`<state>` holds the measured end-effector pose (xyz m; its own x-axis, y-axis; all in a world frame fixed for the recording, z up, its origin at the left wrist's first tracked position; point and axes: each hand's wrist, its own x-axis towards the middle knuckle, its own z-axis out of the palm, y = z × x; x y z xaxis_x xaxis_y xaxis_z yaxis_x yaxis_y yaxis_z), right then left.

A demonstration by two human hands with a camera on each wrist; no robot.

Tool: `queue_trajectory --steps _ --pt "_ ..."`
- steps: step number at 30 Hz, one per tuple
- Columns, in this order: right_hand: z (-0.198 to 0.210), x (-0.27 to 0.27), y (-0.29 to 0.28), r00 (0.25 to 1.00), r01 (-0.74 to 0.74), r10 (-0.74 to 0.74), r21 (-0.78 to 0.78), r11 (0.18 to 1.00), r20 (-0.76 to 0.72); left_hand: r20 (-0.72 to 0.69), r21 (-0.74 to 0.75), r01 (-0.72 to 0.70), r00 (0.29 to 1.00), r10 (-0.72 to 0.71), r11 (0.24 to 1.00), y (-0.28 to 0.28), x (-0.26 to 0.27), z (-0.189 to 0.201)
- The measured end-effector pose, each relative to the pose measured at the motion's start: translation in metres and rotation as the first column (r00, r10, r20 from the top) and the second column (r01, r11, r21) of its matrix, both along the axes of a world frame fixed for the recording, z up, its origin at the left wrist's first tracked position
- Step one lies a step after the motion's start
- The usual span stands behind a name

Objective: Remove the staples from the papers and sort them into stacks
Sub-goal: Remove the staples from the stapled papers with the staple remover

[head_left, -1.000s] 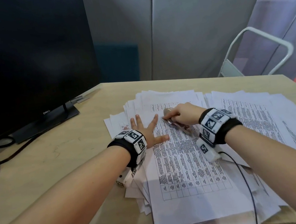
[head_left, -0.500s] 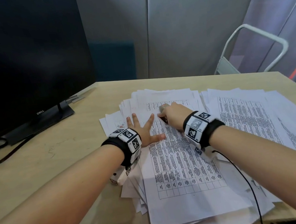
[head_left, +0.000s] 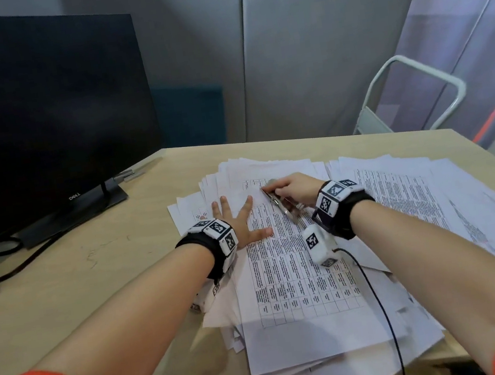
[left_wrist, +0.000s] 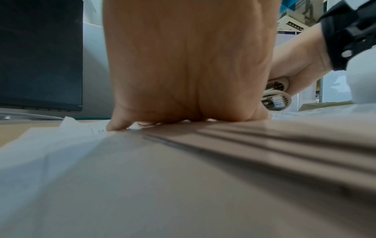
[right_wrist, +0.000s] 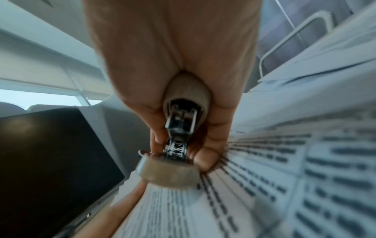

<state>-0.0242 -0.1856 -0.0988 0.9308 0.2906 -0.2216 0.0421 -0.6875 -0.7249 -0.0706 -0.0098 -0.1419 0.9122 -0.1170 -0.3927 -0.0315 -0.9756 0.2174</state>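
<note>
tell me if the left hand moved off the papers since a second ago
No. The left hand lies flat with fingers spread on the same printed sheet, beside its table's left edge, as before.

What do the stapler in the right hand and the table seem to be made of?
Stapler: a shiny silver inner mechanism, apparently metal, inside a dull beige shell, probably plastic; the right hand grips it. Table: a pale matte top with faint grain and scratches, probably wood laminate, though solid wood cannot be excluded.
</note>
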Motion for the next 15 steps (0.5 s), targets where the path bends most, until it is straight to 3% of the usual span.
queue_trajectory --steps 3,5,6,7,9,11,12,13,15 --pt "-0.002 -0.009 0.002 0.986 0.157 -0.142 0.186 0.970 -0.089 -0.003 -0.003 -0.007 1.000 0.007 1.000 0.002 0.001 -0.004" --pt "-0.005 -0.015 -0.001 0.944 0.330 -0.296 0.366 0.870 -0.147 -0.004 -0.003 -0.014 1.000 0.014 1.000 0.003 0.004 -0.006" --pt "-0.009 -0.019 -0.003 0.929 0.367 -0.348 0.412 0.834 -0.124 -0.012 -0.010 -0.020 1.000 0.020 1.000 0.004 0.004 -0.007" --pt "-0.012 -0.020 -0.006 0.930 0.353 -0.363 0.387 0.852 -0.049 -0.017 -0.009 -0.024 1.000 0.024 1.000 0.005 0.002 -0.005" --pt "-0.013 -0.025 -0.012 0.963 0.191 -0.211 0.129 0.973 0.169 -0.011 0.004 -0.013 1.000 0.013 1.000 0.002 0.001 0.001" --pt "-0.004 -0.037 -0.010 0.965 -0.002 0.043 -0.156 0.988 0.259 0.098 -0.078 -0.002 0.995 0.009 0.997 -0.001 0.000 0.015" --pt "0.000 -0.041 -0.009 0.953 -0.073 0.138 -0.238 0.969 0.271 0.176 -0.199 -0.010 0.983 0.045 0.980 -0.002 0.001 0.022" --pt "0.007 -0.046 -0.006 0.932 -0.130 0.224 -0.315 0.940 0.283 0.207 -0.378 -0.028 0.972 0.114 0.925 -0.001 0.001 0.032" --pt "0.020 -0.059 -0.001 0.893 -0.189 0.345 -0.453 0.871 0.290 0.083 -0.723 -0.106 0.968 0.238 0.682 0.006 0.001 0.048"
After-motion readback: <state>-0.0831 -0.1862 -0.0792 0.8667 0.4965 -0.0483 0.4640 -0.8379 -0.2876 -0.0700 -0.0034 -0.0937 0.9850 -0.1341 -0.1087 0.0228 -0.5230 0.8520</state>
